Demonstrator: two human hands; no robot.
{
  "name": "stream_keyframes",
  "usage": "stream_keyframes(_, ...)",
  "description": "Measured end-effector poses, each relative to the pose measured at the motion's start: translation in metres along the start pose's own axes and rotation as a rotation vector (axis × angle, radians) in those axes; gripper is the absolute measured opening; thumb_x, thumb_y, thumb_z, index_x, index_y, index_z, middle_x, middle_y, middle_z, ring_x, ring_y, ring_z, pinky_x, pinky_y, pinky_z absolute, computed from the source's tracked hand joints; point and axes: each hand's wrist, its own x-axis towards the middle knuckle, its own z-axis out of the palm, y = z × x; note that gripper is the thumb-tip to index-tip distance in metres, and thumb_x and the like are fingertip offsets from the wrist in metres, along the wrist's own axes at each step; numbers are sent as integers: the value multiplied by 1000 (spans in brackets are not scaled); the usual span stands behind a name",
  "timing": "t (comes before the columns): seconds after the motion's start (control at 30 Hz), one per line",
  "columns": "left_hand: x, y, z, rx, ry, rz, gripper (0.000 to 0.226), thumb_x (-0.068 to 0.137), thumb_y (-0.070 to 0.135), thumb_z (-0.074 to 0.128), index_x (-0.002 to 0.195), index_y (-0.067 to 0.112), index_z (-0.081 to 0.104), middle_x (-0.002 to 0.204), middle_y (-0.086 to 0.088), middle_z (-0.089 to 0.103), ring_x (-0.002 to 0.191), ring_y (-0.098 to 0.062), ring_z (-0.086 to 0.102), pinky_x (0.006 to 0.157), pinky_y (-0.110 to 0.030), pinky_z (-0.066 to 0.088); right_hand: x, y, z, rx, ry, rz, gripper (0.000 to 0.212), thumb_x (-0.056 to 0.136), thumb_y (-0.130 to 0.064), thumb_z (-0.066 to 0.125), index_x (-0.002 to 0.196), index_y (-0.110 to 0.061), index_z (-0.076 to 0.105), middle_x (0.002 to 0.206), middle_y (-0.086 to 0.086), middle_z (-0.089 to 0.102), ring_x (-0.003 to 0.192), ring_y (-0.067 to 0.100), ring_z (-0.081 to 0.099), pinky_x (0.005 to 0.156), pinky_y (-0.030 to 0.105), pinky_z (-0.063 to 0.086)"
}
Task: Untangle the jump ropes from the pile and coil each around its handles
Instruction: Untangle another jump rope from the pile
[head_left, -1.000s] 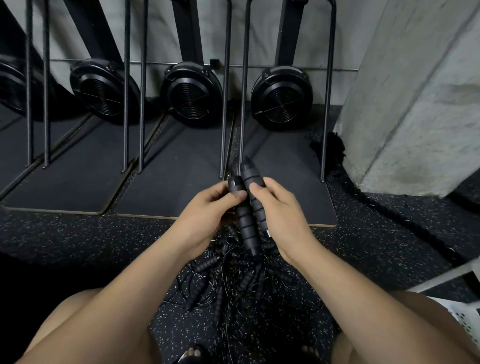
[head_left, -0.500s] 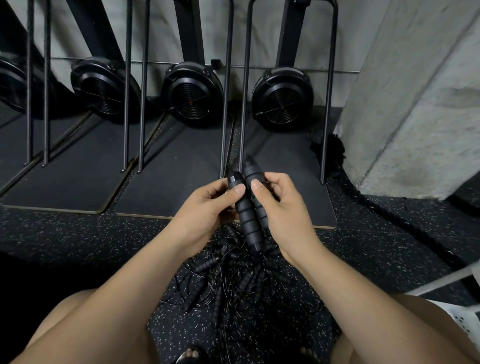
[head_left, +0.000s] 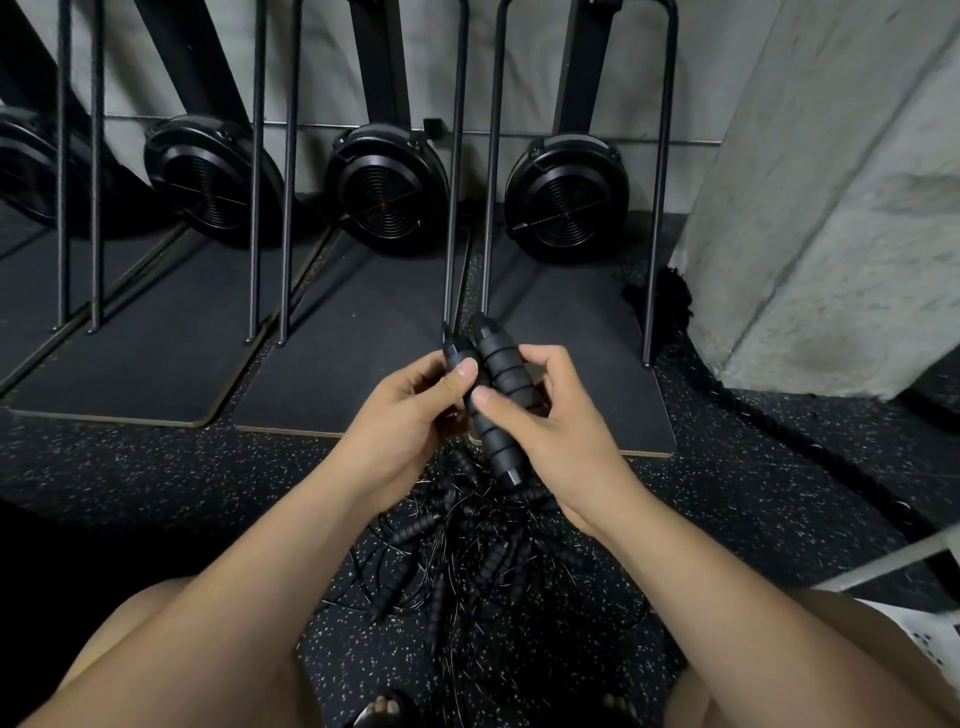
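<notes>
You hold two black jump rope handles (head_left: 500, 400), ribbed with foam rings, side by side and touching, with their tapered ends pointing away from you. Your left hand (head_left: 408, 418) curls round the left one, thumb pressed on its upper part. Your right hand (head_left: 558, 434) grips the right one, thumb across its middle, fingers wrapped behind. The pair sits above the near edge of the middle mat (head_left: 358, 332). Below your wrists, the pile (head_left: 467, 564) of more black handles and thin tangled cords lies on the speckled floor (head_left: 156, 493), between your knees.
</notes>
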Motion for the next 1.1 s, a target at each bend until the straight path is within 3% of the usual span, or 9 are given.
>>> stream_keyframes(0.1, -1, 3, -1, 22, 34, 10, 30, 107, 31, 62, 121, 5, 70, 99, -12, 72, 87, -29, 66, 74, -42, 57, -4, -4, 0, 179, -180, 115, 71, 86, -10, 91, 137, -33, 49, 126, 8, 72, 97, 33, 80, 79, 55, 67)
stream_keyframes(0.27, 10, -3, -13, 851, 302, 237, 38, 102, 64, 46, 107, 31, 63, 111, 6, 61, 100, 4, 60, 88, -26, 45, 0, -19, -15, 184, -245, 209, 70, 90, 0, 83, 143, -28, 46, 112, 12, 77, 78, 30, 73, 56, 36, 58)
stream_keyframes(0.37, 17, 1, -18, 621, 399, 313, 42, 108, 57, 45, 132, 24, 53, 128, 13, 61, 118, 8, 57, 102, -21, 45, 1, -31, -27, 180, -363, 247, 68, 91, 0, 81, 143, -29, 49, 124, 24, 71, 77, 30, 69, 52, 34, 52)
stream_keyframes(0.47, 23, 5, -20, 444, 336, 284, 48, 113, 57, 35, 127, 21, 63, 129, 7, 70, 125, -8, 63, 112, -38, 46, -3, -39, -36, 125, -532, 210, 64, 92, 1, 79, 142, -27, 50, 121, 26, 72, 77, 31, 67, 51, 33, 50)
stream_keyframes(0.57, 23, 8, -14, 185, 271, 120, 66, 109, 64, 36, 100, 9, 71, 98, -8, 77, 97, -23, 71, 97, -49, 54, -9, -46, -39, 91, -637, 133, 64, 94, 5, 76, 141, -29, 50, 117, 27, 72, 78, 32, 65, 52, 34, 50)
stream_keyframes(0.63, 18, 5, -7, 202, 179, 96, 67, 106, 68, 40, 87, 8, 64, 73, -2, 70, 71, -18, 68, 68, -41, 56, -12, -51, -41, 106, -677, 71, 66, 94, 8, 73, 143, -30, 50, 116, 26, 72, 79, 32, 65, 52, 34, 50)
stream_keyframes(0.8, 5, -10, 21, 351, 62, 96, 47, 96, 30, 43, 83, -13, 55, 56, -7, 56, 58, -26, 51, 60, -35, 40, -13, -52, -38, 162, -557, -37, 72, 93, 11, 73, 145, -30, 48, 108, 28, 70, 78, 32, 67, 53, 35, 50)
stream_keyframes(0.97, 3, -28, 36, 539, 63, -137, 39, 98, -7, 44, 70, 20, 48, 67, -6, 50, 63, -22, 42, 52, -31, 32, -6, -46, -38, 82, -347, -99, 72, 89, 11, 77, 142, -31, 53, 120, 19, 66, 78, 33, 71, 55, 37, 53)
stream_keyframes(1.1, 2, -29, 37, 626, 41, -132, 31, 94, 25, 50, 65, 35, 50, 68, 4, 53, 55, -8, 46, 56, -34, 41, -3, -42, -39, 0, -297, -82, 74, 86, 8, 80, 139, -38, 55, 112, 12, 71, 80, 42, 73, 59, 44, 58)
